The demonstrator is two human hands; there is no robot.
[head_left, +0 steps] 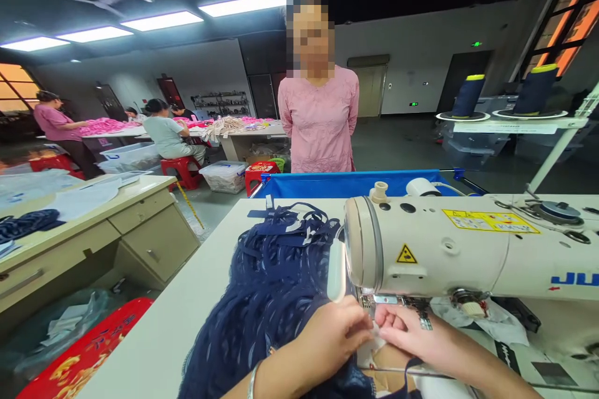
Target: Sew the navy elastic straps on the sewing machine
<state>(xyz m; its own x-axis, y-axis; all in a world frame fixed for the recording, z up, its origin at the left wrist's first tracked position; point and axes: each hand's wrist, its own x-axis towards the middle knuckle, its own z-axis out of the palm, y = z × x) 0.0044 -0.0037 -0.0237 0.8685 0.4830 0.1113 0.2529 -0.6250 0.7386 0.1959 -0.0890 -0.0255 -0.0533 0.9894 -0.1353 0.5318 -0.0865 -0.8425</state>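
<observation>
My left hand [334, 335] and my right hand [412, 329] meet fingertip to fingertip right under the needle area of a cream sewing machine [449, 249]. Both are closed in a pinch on a small white piece of fabric [377, 331] at the presser foot. A heap of dark navy lace fabric [271, 287] lies on the white table [187, 318] under my left forearm. A bracelet is on my left wrist.
A person in a pink top [319, 118] stands facing me beyond a blue bin [346, 184]. Two navy thread cones [468, 95] stand at the right. A beige desk [116, 224] is at the left, and a red stool [84, 355] below it. Other workers sit at far tables.
</observation>
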